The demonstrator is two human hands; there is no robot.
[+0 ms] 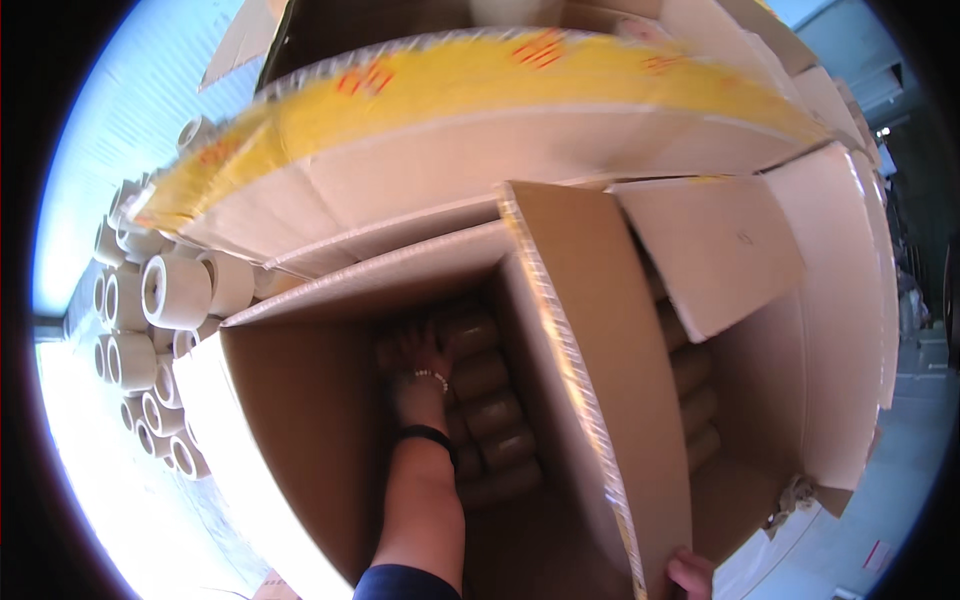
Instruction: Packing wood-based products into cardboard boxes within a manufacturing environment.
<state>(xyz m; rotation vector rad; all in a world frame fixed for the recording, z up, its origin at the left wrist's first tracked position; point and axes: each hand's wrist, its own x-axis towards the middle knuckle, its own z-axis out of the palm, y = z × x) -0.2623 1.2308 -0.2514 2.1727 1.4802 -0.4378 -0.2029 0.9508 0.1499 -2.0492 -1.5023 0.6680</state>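
My left hand (424, 352) reaches deep into an open cardboard box (300, 400), with a beaded bracelet and a black band on the wrist. Its fingers look spread against the brown cylindrical rolls (494, 412) at the far end, though shadow hides the fingertips. These rolls have a slight shine and lie side by side in rows. At the lower right, my right hand (690, 572) pinches the edge of an upright cardboard flap (600, 350). Only its thumb side shows; the other fingers are hidden.
A second cardboard box (830, 300) adjoins on the right, with more rolls (692, 385) inside and a folded flap (720, 250). Across the back runs a flap with yellow tape (450, 85). Pale hollow rolls (178, 290) are piled at the left.
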